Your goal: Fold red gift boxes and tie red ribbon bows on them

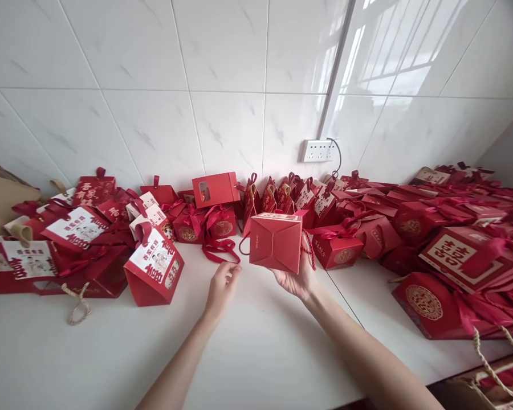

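My right hand (297, 282) holds a red gift box (275, 242) from below and from its right side, above the white counter. The box is tipped so that its folded panel with crossing creases faces me, and a twisted red cord hangs at each side. Left of the box, my left hand (223, 287) hovers over the counter with its fingers loosely curled and nothing visible in them. Just beyond it lies a loose red ribbon (220, 250). A triangular red box (156, 267) with a white printed panel stands further left.
Red candy boxes with ribbons crowd the left (85, 228) and the right (444, 250) of the white counter (256, 341). A row of upright boxes (286, 196) lines the tiled wall below a power socket (320, 151). A bag with rope handles (491, 370) is at lower right.
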The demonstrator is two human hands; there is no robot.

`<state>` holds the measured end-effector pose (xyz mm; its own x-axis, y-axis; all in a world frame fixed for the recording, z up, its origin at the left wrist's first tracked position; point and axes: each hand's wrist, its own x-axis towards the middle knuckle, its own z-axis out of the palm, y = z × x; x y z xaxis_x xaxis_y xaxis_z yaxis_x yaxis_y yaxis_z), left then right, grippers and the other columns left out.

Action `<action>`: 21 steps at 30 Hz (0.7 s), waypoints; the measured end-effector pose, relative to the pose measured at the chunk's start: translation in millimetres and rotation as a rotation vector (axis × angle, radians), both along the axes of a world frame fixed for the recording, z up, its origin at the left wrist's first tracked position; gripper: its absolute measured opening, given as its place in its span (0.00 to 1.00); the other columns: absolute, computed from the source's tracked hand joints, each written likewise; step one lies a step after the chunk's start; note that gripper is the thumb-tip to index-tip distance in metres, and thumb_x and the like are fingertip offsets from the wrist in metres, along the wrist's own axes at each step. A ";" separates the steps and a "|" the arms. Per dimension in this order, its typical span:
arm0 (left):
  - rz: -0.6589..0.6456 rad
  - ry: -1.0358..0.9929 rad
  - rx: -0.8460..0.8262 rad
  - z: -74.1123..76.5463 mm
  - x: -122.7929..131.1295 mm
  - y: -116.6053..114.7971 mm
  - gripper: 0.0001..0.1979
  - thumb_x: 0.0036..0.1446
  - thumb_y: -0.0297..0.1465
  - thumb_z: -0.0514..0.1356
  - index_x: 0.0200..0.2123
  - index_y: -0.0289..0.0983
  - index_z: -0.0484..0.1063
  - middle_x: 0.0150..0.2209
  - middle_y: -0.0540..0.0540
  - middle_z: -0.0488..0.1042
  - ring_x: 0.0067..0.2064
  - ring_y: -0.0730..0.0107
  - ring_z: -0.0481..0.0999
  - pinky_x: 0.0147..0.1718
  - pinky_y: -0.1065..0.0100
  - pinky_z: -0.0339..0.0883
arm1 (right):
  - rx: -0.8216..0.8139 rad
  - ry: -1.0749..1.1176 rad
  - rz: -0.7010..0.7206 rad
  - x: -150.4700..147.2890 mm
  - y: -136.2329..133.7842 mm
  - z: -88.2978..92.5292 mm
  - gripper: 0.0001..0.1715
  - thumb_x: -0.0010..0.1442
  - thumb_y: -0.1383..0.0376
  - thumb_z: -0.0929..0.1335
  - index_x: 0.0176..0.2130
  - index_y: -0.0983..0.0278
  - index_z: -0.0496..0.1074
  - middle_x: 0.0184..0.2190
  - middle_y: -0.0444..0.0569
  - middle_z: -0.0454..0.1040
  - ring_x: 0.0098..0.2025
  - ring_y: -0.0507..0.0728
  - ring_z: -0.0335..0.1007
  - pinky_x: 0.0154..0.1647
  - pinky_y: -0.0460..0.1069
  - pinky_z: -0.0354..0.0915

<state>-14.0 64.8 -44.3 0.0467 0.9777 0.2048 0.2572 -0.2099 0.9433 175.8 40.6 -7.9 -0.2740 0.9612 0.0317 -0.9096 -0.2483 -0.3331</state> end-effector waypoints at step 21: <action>0.007 -0.020 0.181 -9.7 -2.6 1.5 0.15 0.49 0.26 0.56 0.42 0.38 0.70 0.39 0.43 0.75 0.38 0.64 0.75 0.33 0.66 0.69 | 0.814 -1.484 -0.852 -11.5 -4.1 -25.5 0.58 0.47 0.47 0.74 0.66 0.56 0.45 0.61 0.60 0.55 0.63 0.69 0.54 0.60 0.68 0.57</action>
